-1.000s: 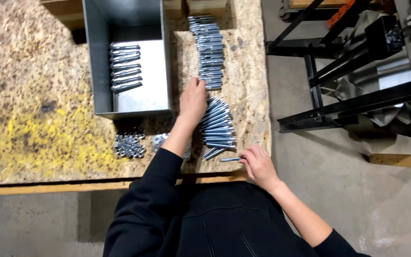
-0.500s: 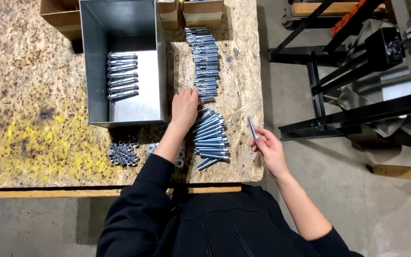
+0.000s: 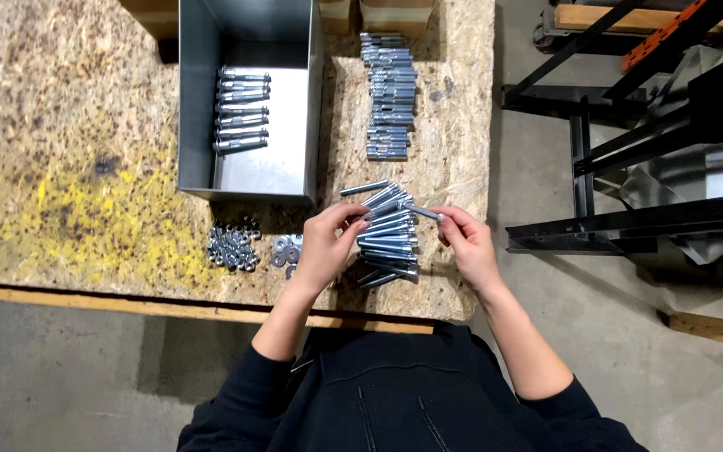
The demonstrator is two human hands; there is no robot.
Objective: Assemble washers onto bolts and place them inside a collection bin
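Observation:
My left hand (image 3: 328,244) and my right hand (image 3: 465,243) meet over a pile of silver bolts (image 3: 388,238) near the table's front edge. Between the fingertips of both hands is one bolt (image 3: 418,209), held level above the pile. The right fingers pinch its right end. The left fingertips touch its left end; whether they also hold a small part there is too small to tell. A heap of dark nuts (image 3: 234,244) and a few washers (image 3: 286,251) lie just left of my left hand.
An open grey metal bin (image 3: 194,125) holds a row of bolts (image 3: 241,110) at the back. A long row of bolts (image 3: 390,92) lies right of it on the chipboard table (image 3: 69,167). Cardboard boxes (image 3: 395,12) stand behind. Black metal frames (image 3: 629,142) stand on the floor at right.
My right hand, holding a bolt out past the table's right edge, has come in over the pile. My left hand lifted off the pile and met it at the bolt.

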